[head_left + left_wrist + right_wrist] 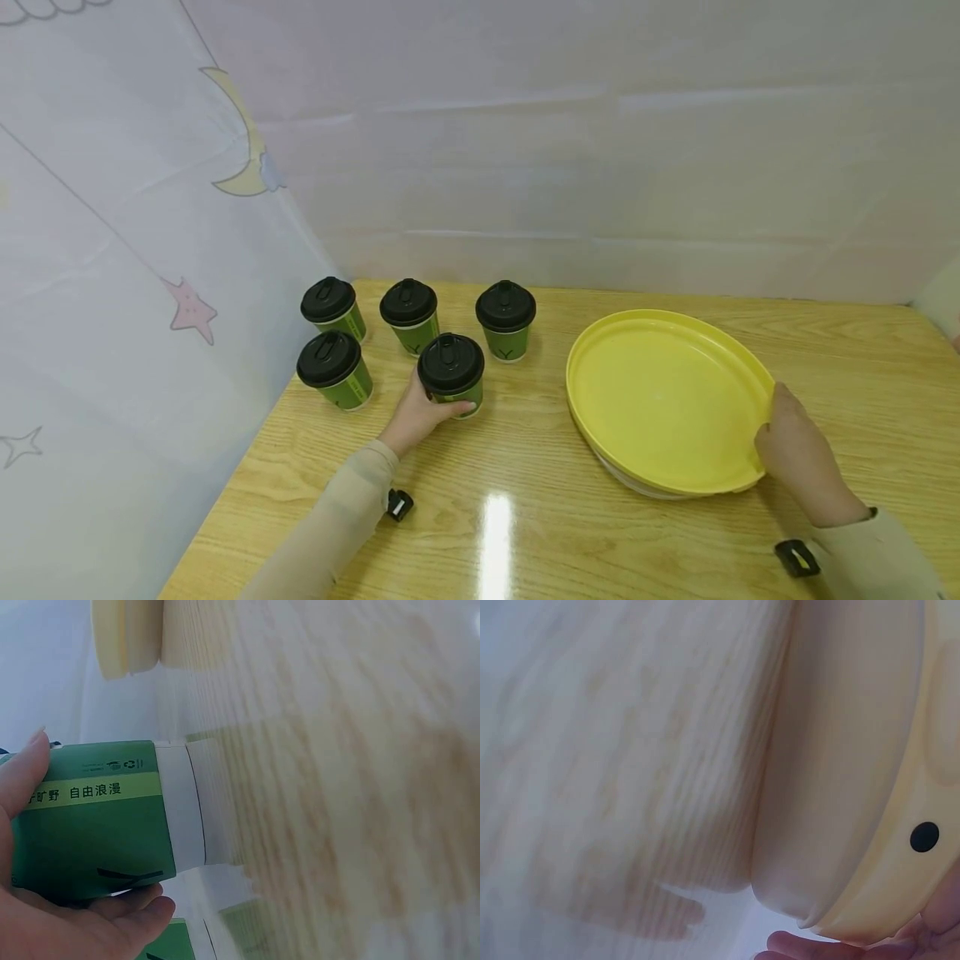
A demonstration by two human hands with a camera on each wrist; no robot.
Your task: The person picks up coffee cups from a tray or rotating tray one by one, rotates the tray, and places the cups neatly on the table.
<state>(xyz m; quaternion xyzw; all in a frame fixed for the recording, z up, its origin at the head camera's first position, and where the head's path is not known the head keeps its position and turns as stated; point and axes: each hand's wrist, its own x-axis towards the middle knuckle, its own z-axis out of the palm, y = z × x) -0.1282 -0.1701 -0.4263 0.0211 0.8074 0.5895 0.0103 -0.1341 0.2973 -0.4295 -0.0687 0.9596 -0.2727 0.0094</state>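
My left hand (420, 417) grips a green paper cup (452, 365) with a black lid, thumb on the near side. In the left wrist view the fingers wrap round the printed green side of this cup (94, 817), and its white base is close over the wooden surface. My right hand (801, 450) holds the right edge of a large round yellow lid (663, 400). This lid sits on a pale round tub (637, 482); in the right wrist view, fingers (802, 946) curl at the lid's rim (889, 881), which bears a black dot.
Behind the held cup stand two similar lidded cups (408, 304) (506, 308). Two more cups (330, 302) (330, 360) are at the table's left edge. The wooden table (540, 533) meets a pale hanging cloth (525, 167) at the back and left.
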